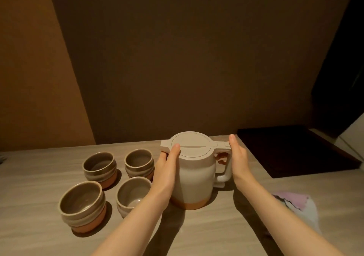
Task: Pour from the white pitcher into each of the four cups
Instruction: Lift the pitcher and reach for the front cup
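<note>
A white pitcher (194,179) with a flat lid and an orange base stands upright on the table (197,232). My left hand (167,167) wraps the pitcher's left side, thumb on the lid's edge. My right hand (237,157) holds the pitcher's handle, fingers curled through it. Left of the pitcher stand several grey-brown cups with orange bases, in two rows: far left (99,167), far right (139,162), near left (82,206) and near right (132,193). The near right cup is partly hidden by my left forearm.
A dark tray or mat (291,151) lies at the back right of the table. A pink and white cloth (295,200) lies by my right forearm. A brown wall rises right behind the table.
</note>
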Demonstrator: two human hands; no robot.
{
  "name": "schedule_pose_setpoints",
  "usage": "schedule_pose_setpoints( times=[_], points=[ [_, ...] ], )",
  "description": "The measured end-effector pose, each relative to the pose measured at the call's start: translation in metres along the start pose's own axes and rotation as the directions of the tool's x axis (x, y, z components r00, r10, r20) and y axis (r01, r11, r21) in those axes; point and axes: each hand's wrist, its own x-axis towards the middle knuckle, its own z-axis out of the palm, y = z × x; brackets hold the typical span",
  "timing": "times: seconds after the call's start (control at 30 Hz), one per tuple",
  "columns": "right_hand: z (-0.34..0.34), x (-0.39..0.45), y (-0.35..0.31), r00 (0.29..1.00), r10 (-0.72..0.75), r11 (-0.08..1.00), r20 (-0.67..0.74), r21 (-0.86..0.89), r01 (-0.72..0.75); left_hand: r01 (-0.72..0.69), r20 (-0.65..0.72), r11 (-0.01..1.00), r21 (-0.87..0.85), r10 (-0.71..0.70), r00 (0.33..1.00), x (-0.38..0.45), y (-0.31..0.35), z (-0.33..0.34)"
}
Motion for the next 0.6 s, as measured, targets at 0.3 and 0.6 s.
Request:
schedule_pose_setpoints(
  times=[0.3, 0.6],
  points=[
    [-0.001, 0.005, 0.003, 0.997, 0.069, 0.976, 0.026, 0.205, -0.073, -0.092, 0.002, 0.996, -0.011, 0.092, 0.996, -0.005, -0.005, 0.008],
    [-0.005, -0.006, -0.008, 0.996, 0.088, 0.969, 0.003, 0.231, -0.086, -0.075, -0.046, 0.997, -0.003, 0.075, 0.996, -0.007, -0.002, 0.008]
  ],
)
